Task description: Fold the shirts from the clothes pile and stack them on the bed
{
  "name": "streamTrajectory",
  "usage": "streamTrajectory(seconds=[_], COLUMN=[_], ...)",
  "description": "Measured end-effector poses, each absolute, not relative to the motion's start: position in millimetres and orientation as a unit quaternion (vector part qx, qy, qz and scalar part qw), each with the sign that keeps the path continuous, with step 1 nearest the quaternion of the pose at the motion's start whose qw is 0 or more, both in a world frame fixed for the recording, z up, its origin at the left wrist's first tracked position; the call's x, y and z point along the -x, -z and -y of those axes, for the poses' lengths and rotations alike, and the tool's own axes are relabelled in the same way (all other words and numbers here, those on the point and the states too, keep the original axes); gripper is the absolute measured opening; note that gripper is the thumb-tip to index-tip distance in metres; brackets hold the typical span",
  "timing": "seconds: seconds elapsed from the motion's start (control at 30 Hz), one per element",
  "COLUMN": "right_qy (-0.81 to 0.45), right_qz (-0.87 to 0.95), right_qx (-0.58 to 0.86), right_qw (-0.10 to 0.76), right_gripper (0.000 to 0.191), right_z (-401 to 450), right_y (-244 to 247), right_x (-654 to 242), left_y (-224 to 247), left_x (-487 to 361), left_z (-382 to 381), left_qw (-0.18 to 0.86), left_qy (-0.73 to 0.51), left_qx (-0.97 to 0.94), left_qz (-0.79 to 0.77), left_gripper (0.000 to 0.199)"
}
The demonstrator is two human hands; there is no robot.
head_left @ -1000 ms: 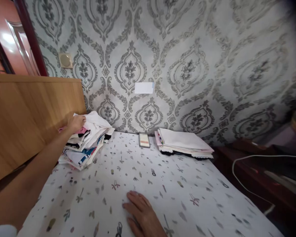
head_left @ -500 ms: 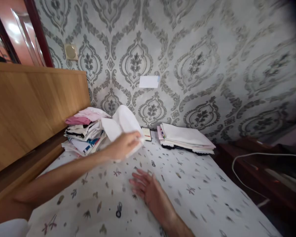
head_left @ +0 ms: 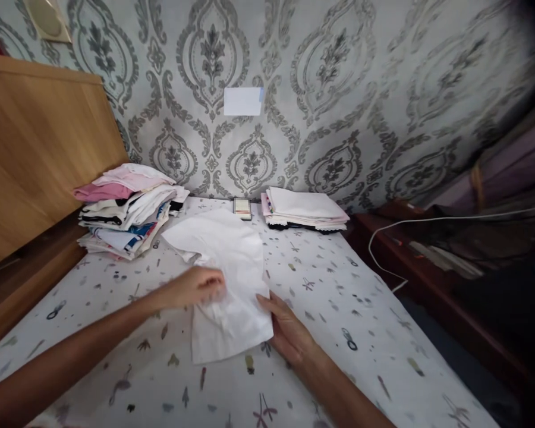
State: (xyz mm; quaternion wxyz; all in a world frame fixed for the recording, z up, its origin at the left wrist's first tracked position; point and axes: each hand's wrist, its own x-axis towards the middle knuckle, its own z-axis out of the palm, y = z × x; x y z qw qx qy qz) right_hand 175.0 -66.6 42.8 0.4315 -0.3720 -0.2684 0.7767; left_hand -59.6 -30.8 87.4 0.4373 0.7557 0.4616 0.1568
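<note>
A white shirt [head_left: 236, 249], a little creased, lies spread on the patterned sheet in front of me. My left hand [head_left: 200, 286] is closed at the shirt's left side, with its fingers curled on the cloth and slightly blurred. On the opposite side, my right hand [head_left: 289, 333] grips the shirt's lower right edge, thumb on top and the other fingers partly hidden beneath. Left of the shirt rises a stack of folded clothes [head_left: 129, 211] in white, pink, blue and black. A neater folded pile [head_left: 305, 209], white on top, sits near the wall at right.
Between the piles, a small framed card or device [head_left: 242, 208] lies by the patterned wall. A wooden panel [head_left: 44, 154] borders the bed on the left. Along the right, a white cable [head_left: 383, 229] trails over a dark red ledge [head_left: 432, 291].
The white shirt, earlier bunched and lifted in my left hand, now lies spread on the sheet. My right hand, open and apart before, has come to its right edge. The view has tilted down.
</note>
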Motion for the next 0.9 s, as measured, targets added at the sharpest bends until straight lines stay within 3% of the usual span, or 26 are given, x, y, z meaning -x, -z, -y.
streamTrajectory(seconds=[0.1, 0.2, 0.3, 0.5, 0.6, 0.7, 0.8, 0.9], right_qy=[-0.768, -0.739, -0.708, -0.655, -0.56, -0.373, -0.235, -0.205], right_qz=[0.27, 0.244, 0.226, 0.295, 0.449, 0.614, 0.7, 0.771], right_qx=[0.394, 0.439, 0.465, 0.502, 0.54, 0.567, 0.549, 0.449], right_qw=[0.426, 0.45, 0.481, 0.481, 0.44, 0.402, 0.391, 0.402], right_gripper=[0.056, 0.053, 0.056, 0.057, 0.046, 0.036, 0.032, 0.029], right_z=[72.6, 74.5, 73.4, 72.3, 75.1, 77.9, 78.0, 75.8], right_y=[-41.8, -35.4, -32.6, -38.2, -31.5, -24.0, -29.7, -48.1], right_x=[-183.2, -193.5, -203.6, -211.8, -215.3, -218.4, -211.4, -188.3], left_y=[-75.8, -59.6, -46.6, -43.0, -47.7, -54.1, -67.7, -91.7], left_x=[99.4, 137.7, 159.4, 154.8, 147.9, 141.4, 125.9, 89.9], left_z=[-7.8, -28.3, -31.1, -40.2, -53.8, -63.1, -64.0, -51.0], left_qw=[0.235, 0.061, 0.078, 0.057, 0.092, 0.107, 0.101, 0.108], left_qy=[-0.172, -0.099, -0.049, -0.061, -0.08, -0.121, -0.168, -0.242], left_qx=[-0.729, -0.692, -0.669, -0.57, -0.544, -0.56, -0.594, -0.666], left_qz=[-0.62, -0.712, -0.738, -0.817, -0.83, -0.812, -0.78, -0.697], left_gripper=[0.025, 0.022, 0.024, 0.057, 0.043, 0.019, 0.016, 0.015])
